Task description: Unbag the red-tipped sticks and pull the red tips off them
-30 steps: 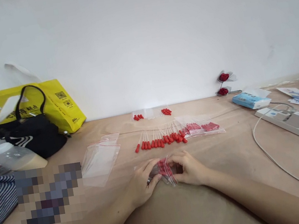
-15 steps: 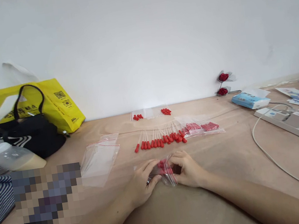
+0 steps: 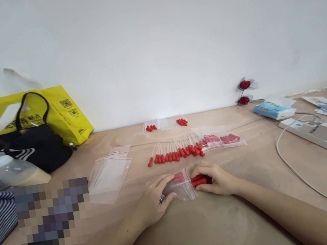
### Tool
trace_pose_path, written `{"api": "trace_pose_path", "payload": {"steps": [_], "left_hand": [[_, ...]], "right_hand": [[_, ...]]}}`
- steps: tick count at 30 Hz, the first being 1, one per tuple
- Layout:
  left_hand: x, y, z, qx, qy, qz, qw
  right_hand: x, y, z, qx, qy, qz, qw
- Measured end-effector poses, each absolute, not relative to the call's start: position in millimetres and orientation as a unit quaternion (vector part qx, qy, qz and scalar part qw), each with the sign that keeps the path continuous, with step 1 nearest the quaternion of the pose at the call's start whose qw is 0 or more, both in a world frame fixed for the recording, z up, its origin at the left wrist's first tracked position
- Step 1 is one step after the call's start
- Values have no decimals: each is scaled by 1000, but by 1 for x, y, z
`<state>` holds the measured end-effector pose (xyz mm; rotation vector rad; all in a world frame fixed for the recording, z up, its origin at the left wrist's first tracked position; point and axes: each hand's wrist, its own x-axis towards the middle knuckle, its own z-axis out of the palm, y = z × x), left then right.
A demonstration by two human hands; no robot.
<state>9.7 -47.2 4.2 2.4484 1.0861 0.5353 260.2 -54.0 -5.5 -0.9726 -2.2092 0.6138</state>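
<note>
My left hand [image 3: 158, 199], with a ring on one finger, grips a clear zip bag [image 3: 184, 193] near the table's front edge. Inside the bag lie several droppers with red rubber bulbs [image 3: 178, 177]. At the bag's mouth, just right of its red zip line, my right hand [image 3: 216, 178] has its fingers closed around more red-bulbed droppers [image 3: 199, 181]; their stems are hard to make out. Beyond my hands a row of loose droppers [image 3: 168, 157] lies with bulbs toward me. Two filled zip bags [image 3: 230, 138] lie at that row's right end.
Flat zip bags [image 3: 111, 173] lie on the left. More droppers in bags [image 3: 151, 128] sit by the wall. A yellow bag [image 3: 68, 116], black bag [image 3: 34, 146] and bottle [image 3: 20, 172] stand left. Tissues [image 3: 274, 110], a power strip [image 3: 322, 135] and its cable [image 3: 290, 171] are right.
My right hand has shifted right, away from the bag's mouth, and red bulbs now show in its fingers outside the zip line. The bag lies flatter; my left hand has stayed in place.
</note>
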Motion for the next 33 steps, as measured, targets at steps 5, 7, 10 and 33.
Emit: {"api": "trace_pose_path", "payload": {"steps": [5,7,10,33], "left_hand": [[8,-48,5,878,388,191,205],[7,-48,6,877,390,190,205],[6,-48,6,876,393,192,203],[3,-46,3,870,401,192,213]], "right_hand": [[269,-49,-8,-375,-830,259,322],[277,-46,-10,-378,-813,300,324],[285,-43,-12,-373,-811,322,316],[305,-49,-13,-437,-762,358,318]]}}
